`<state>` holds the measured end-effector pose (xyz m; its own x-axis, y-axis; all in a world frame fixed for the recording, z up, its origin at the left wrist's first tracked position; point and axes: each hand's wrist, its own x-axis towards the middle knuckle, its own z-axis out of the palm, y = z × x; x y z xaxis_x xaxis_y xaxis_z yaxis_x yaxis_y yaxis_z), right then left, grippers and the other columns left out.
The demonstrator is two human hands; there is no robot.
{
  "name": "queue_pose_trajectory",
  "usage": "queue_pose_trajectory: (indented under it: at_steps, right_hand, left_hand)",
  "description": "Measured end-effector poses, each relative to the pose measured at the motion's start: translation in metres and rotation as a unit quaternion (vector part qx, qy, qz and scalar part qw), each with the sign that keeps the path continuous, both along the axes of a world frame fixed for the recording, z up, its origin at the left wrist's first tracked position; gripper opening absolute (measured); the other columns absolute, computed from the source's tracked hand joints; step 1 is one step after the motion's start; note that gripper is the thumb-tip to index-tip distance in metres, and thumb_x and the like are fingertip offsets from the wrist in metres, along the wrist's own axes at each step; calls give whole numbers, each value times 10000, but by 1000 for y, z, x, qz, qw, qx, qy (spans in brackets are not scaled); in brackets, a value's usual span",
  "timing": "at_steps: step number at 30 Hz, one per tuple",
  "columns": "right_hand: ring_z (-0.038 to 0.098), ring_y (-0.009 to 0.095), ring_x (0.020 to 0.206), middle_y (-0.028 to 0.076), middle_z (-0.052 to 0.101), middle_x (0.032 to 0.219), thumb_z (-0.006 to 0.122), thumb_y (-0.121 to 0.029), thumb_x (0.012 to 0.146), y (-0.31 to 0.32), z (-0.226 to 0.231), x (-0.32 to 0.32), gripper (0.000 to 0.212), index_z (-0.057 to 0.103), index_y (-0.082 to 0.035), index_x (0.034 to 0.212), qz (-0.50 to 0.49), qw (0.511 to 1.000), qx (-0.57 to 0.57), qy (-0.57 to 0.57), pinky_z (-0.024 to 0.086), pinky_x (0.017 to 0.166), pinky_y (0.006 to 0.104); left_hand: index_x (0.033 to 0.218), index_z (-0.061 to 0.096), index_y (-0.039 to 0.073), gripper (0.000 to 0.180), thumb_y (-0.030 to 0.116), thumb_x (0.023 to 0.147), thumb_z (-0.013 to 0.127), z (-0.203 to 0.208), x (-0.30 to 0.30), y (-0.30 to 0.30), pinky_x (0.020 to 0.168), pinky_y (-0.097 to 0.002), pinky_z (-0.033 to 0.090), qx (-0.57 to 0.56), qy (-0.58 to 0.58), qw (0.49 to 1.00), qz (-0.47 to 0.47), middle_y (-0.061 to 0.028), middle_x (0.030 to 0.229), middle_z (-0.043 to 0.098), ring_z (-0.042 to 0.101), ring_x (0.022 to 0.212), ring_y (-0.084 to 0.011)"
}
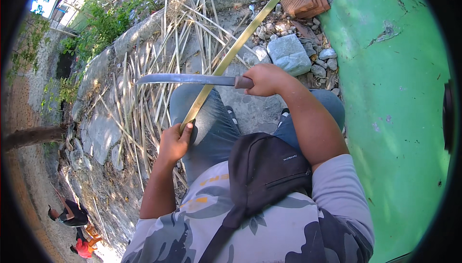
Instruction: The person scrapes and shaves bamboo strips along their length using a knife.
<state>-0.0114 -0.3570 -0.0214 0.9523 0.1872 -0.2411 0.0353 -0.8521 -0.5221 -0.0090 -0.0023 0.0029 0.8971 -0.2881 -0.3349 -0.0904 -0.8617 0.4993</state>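
Note:
A long, flat, yellow-green strip (244, 35), which looks like split bamboo, slants from my lap up to the top edge of the head view. Its lower end is gripped by my left hand (176, 141), thumb along the strip, above my left thigh. My right hand (267, 79) is wrapped round the dark handle of a machete (185, 79). The blade points left and lies across the strip just above my left knee; whether it cuts into the strip I cannot tell.
Many thin split strips (159, 77) lie heaped on the ground ahead and to the left. Beyond my right hand are a pale stone block (288, 55), rubble and stacked orange bricks (305, 2). A green wall (390, 118) stands close on my right. Two people (72, 215) are far left.

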Motion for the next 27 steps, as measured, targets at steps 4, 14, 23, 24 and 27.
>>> queue_pose_trajectory:
  at_steps: [4, 14, 23, 24, 27]
  right_hand:
    - [695, 368, 900, 155, 731, 919, 768, -344, 799, -22, -4, 0, 305, 720, -91, 963, -97, 993, 56, -35, 538, 798, 450]
    - [686, 354, 964, 124, 728, 988, 757, -359, 809, -1, 15, -14, 299, 714, -126, 990, -34, 998, -55, 6, 537, 839, 463]
    - [690, 367, 964, 153, 738, 994, 760, -341, 798, -48, -9, -8, 338, 717, -87, 1017, -207, 974, 90, 27, 535, 844, 445]
    - [690, 367, 964, 153, 738, 994, 760, -341, 798, -46, -7, -8, 338, 717, -87, 1017, -207, 974, 90, 27, 535, 844, 445]
    - [689, 368, 978, 152, 737, 1004, 754, -338, 801, -28, -3, -12, 334, 720, -101, 1033, -171, 981, 59, 69, 538, 861, 450]
  left_hand:
    - [923, 676, -28, 514, 465, 1018, 564, 2, -2, -1, 655, -446, 484, 0, -12, 1000, -12, -213, 691, 634, 642, 668, -364]
    - [892, 671, -33, 498, 438, 1017, 572, 17, 2, -10, 640, -441, 475, 16, 26, 999, -18, -200, 676, 633, 625, 640, -355]
    - [892, 669, -28, 489, 436, 1015, 576, 18, -3, -10, 630, -442, 473, 1, 15, 1000, -26, -206, 686, 636, 619, 636, -360]
    - [892, 669, -28, 489, 436, 1015, 576, 18, -3, -9, 630, -442, 473, 1, 15, 1000, -26, -206, 686, 636, 619, 636, -360]
    - [895, 668, -32, 497, 440, 1017, 572, 24, 1, -12, 638, -441, 476, 16, 46, 998, -26, -209, 693, 640, 624, 645, -362]
